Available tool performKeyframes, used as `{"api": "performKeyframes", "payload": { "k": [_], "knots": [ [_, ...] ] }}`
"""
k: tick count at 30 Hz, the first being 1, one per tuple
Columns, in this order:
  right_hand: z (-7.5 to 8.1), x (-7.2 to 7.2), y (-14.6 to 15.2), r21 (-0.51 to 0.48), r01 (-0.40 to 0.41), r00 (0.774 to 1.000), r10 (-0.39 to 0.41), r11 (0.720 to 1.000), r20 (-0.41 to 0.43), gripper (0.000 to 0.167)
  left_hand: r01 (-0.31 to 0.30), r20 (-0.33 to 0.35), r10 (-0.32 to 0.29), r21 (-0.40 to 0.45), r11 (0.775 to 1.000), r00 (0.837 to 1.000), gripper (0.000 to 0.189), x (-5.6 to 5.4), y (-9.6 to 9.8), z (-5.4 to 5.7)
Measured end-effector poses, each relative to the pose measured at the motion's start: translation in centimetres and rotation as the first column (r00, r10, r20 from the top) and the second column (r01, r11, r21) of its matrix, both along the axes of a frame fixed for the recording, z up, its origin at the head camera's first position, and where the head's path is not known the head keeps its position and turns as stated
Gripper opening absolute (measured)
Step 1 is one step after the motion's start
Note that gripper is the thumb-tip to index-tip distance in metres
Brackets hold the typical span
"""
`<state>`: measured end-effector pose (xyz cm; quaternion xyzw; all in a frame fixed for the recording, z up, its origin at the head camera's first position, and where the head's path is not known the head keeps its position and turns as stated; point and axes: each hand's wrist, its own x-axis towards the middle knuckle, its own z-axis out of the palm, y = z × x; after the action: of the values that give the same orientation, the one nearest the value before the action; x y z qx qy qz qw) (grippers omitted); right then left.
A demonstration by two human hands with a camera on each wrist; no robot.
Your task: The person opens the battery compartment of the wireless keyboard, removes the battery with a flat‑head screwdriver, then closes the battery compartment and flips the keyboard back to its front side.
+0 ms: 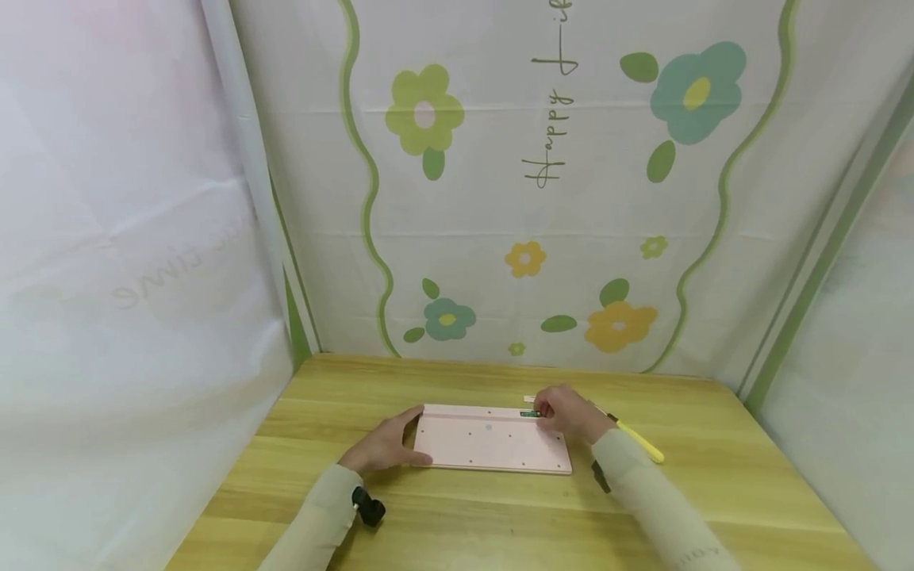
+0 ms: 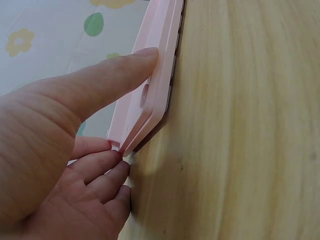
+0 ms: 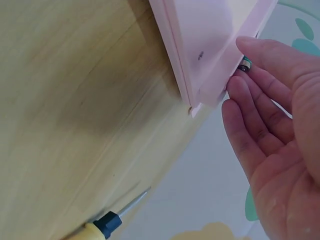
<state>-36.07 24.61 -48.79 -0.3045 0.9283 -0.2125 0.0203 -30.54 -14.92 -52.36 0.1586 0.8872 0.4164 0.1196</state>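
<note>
Pink keyboard [image 1: 493, 450] lies face-down near the tabletop's [image 1: 457, 527] far edge; left hand [image 1: 382, 446], fingers spread, holds its left end; right hand [image 1: 571, 412] curls at green battery [image 1: 529, 414], grip unclear.

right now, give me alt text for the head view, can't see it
A person's left hand grips the left end of a pale pink rectangular keyboard face down on a yellowish wooden table, while the right hand is at a small green cylindrical battery. A yellow-handled metal screwdriver lies farther right.

On my feed I have a table [image 1: 457, 527] bearing a keyboard [image 1: 493, 449], keys down, a screwdriver [image 1: 640, 441] and a pale strip [image 1: 529, 399].
</note>
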Motion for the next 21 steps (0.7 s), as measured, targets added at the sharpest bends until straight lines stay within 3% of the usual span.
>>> {"api": "performKeyframes", "payload": {
  "k": [12,21],
  "knots": [
    [0.1,0.0,-0.5,-0.025,0.022,1.000,-0.022,0.999,-0.015,0.007,0.007,0.002,-0.007,-0.005,1.000,1.000,0.105,0.0,0.0,0.1],
    [2.7,-1.4,-0.8,0.021,0.008,0.999,-0.007,1.000,-0.043,0.006,0.001,0.006,-0.001,-0.007,1.000,1.000,0.105,-0.2,-0.1,0.0]
  ]
}}
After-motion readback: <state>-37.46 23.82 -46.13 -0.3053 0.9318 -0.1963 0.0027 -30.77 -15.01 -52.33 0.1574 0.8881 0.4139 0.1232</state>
